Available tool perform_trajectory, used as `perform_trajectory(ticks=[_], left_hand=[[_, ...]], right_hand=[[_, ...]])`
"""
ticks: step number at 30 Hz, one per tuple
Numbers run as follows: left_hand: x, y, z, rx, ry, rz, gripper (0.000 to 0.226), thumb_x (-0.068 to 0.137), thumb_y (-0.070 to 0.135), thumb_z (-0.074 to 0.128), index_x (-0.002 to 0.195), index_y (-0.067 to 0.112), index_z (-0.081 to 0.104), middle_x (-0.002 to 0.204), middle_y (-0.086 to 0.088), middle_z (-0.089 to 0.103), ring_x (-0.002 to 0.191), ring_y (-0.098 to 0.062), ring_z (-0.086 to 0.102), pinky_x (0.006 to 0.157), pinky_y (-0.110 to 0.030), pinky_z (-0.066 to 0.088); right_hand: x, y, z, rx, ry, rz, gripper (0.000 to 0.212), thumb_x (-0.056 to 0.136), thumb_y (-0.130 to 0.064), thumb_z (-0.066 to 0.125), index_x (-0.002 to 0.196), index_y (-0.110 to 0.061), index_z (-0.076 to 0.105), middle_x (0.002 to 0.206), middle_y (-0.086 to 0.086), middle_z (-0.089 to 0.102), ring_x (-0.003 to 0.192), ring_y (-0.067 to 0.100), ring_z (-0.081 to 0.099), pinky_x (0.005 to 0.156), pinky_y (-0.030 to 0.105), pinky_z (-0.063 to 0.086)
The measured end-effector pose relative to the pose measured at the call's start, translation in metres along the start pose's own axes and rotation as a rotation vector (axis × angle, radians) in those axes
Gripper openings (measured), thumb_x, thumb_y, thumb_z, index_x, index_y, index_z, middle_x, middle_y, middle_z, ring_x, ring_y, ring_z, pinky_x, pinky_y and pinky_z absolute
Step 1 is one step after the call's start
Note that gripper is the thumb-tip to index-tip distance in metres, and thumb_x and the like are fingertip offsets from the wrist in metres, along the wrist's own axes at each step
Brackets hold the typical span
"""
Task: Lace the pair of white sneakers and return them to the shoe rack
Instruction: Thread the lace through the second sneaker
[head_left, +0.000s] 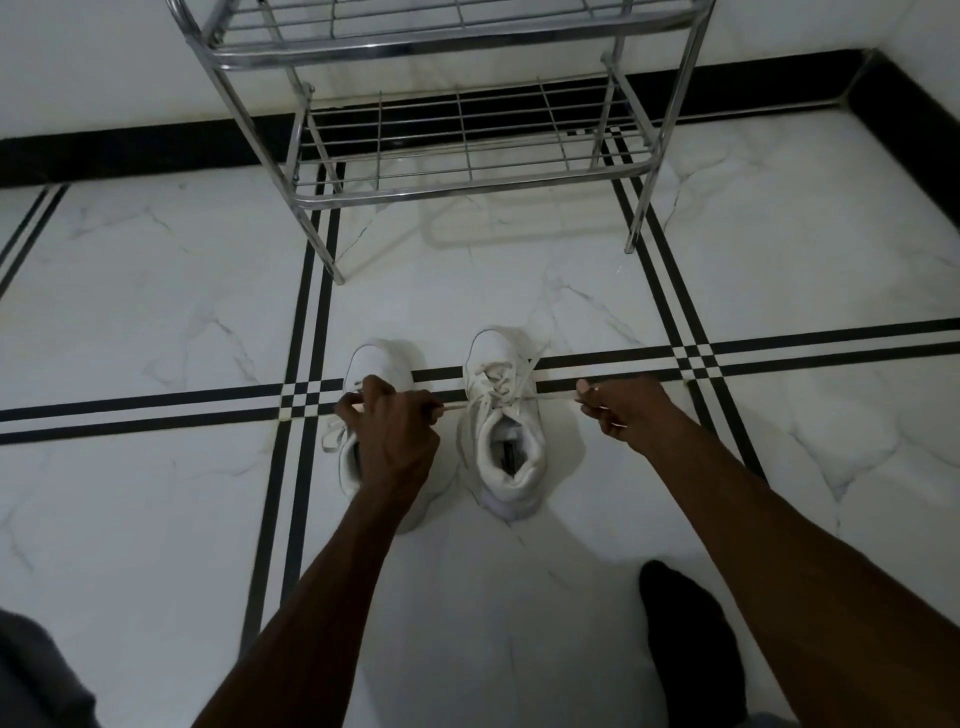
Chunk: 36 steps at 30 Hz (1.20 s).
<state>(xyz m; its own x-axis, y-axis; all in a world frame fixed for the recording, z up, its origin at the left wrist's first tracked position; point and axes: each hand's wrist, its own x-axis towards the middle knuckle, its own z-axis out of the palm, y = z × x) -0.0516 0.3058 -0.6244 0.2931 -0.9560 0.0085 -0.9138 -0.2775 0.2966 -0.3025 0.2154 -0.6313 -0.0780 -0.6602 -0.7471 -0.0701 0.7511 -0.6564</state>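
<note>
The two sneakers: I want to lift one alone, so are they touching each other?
Apart. The head view shows a strip of bare floor between the left sneaker and the right sneaker.

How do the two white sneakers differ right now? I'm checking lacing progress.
The right sneaker is in full view, its lace ends pulled taut sideways by the left hand and right hand. The left sneaker is half hidden under the left hand, with a lace loop hanging slack. Both stand upright, toes toward the shoe rack.
</note>
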Motion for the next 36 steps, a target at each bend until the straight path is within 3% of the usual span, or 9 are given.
perform_trajectory(ticks=[3, 6, 10, 14, 16, 18, 23, 28, 36], left_hand=[[0.001, 0.002, 0.001, 0.014, -0.010, -0.007, 0.021, 0.080, 0.010, 0.074, 0.092, 0.027, 0.080, 0.083, -0.001, 0.072, 0.112, -0.027, 0.048, 0.103, -0.053, 0.022], [-0.001, 0.002, 0.003, 0.014, -0.014, -0.020, 0.021, 0.082, 0.010, 0.072, 0.092, 0.027, 0.080, 0.084, -0.003, 0.073, 0.115, -0.029, 0.048, 0.102, -0.052, 0.020], [0.004, 0.003, 0.000, -0.073, -0.080, 0.020, 0.022, 0.091, 0.011, 0.064, 0.098, 0.028, 0.076, 0.091, 0.001, 0.074, 0.120, -0.028, 0.048, 0.106, -0.057, 0.021], [0.011, 0.016, 0.001, -0.148, -0.183, 0.108, 0.036, 0.098, 0.029, 0.058, 0.133, 0.036, 0.058, 0.119, 0.014, 0.072, 0.134, -0.024, 0.042, 0.109, -0.059, 0.016], [0.011, 0.022, 0.005, -0.153, -0.205, 0.118, 0.038, 0.098, 0.028, 0.056, 0.134, 0.037, 0.058, 0.122, 0.014, 0.071, 0.134, -0.023, 0.042, 0.110, -0.058, 0.016], [0.010, 0.024, 0.008, -0.158, -0.183, 0.092, 0.034, 0.097, 0.022, 0.056, 0.127, 0.036, 0.065, 0.118, 0.012, 0.071, 0.130, -0.023, 0.046, 0.108, -0.056, 0.017], [0.009, 0.021, 0.016, -0.218, -0.125, 0.033, 0.020, 0.097, 0.029, 0.060, 0.110, 0.033, 0.075, 0.106, 0.011, 0.074, 0.121, -0.022, 0.051, 0.105, -0.052, 0.017], [0.008, 0.018, 0.020, -0.223, -0.062, 0.051, 0.012, 0.093, 0.035, 0.064, 0.096, 0.030, 0.074, 0.101, 0.012, 0.073, 0.117, -0.020, 0.053, 0.106, -0.055, 0.019], [0.008, 0.019, 0.019, -0.229, -0.070, 0.066, 0.011, 0.096, 0.029, 0.061, 0.098, 0.028, 0.072, 0.099, 0.010, 0.075, 0.119, -0.020, 0.054, 0.110, -0.053, 0.011]], right_hand=[[0.009, 0.004, 0.001, -0.021, 0.087, 0.015, 0.016, 0.082, -0.008, 0.073, 0.071, -0.010, 0.062, 0.070, 0.005, 0.061, 0.061, 0.009, 0.052, 0.052, 0.020, 0.038], [0.012, 0.008, 0.003, -0.104, 0.122, 0.000, 0.020, 0.076, -0.017, 0.078, 0.085, -0.001, 0.071, 0.072, 0.008, 0.067, 0.058, 0.012, 0.056, 0.052, 0.024, 0.047], [0.002, 0.002, 0.002, -0.447, 0.154, -0.452, 0.025, 0.077, -0.018, 0.082, 0.094, -0.006, 0.070, 0.088, 0.004, 0.071, 0.082, 0.020, 0.067, 0.079, 0.034, 0.055], [-0.010, -0.013, 0.016, -0.663, -0.178, -0.827, 0.056, 0.082, -0.010, 0.077, 0.133, -0.021, 0.057, 0.128, 0.003, 0.057, 0.114, 0.013, 0.054, 0.099, 0.028, 0.044], [-0.007, -0.010, 0.025, -0.816, -0.282, -0.966, 0.048, 0.084, -0.006, 0.074, 0.130, -0.015, 0.062, 0.131, 0.011, 0.059, 0.118, 0.018, 0.054, 0.104, 0.032, 0.042], [-0.001, -0.002, 0.028, -0.981, -0.239, -1.095, 0.029, 0.086, -0.010, 0.070, 0.115, -0.011, 0.072, 0.127, 0.016, 0.064, 0.116, 0.027, 0.059, 0.102, 0.041, 0.046], [0.001, 0.004, 0.023, -1.003, -0.212, -1.052, 0.020, 0.089, -0.018, 0.058, 0.097, -0.012, 0.075, 0.099, 0.012, 0.072, 0.091, 0.027, 0.067, 0.083, 0.049, 0.054], [-0.003, -0.003, 0.019, -0.823, -0.370, -0.882, 0.040, 0.086, -0.017, 0.073, 0.125, -0.020, 0.066, 0.119, -0.005, 0.068, 0.108, 0.010, 0.063, 0.092, 0.023, 0.052], [-0.011, -0.024, 0.031, -0.796, -0.201, -0.943, 0.010, 0.084, -0.017, 0.074, 0.092, -0.018, 0.081, 0.091, 0.000, 0.079, 0.083, 0.007, 0.070, 0.077, 0.020, 0.053]])
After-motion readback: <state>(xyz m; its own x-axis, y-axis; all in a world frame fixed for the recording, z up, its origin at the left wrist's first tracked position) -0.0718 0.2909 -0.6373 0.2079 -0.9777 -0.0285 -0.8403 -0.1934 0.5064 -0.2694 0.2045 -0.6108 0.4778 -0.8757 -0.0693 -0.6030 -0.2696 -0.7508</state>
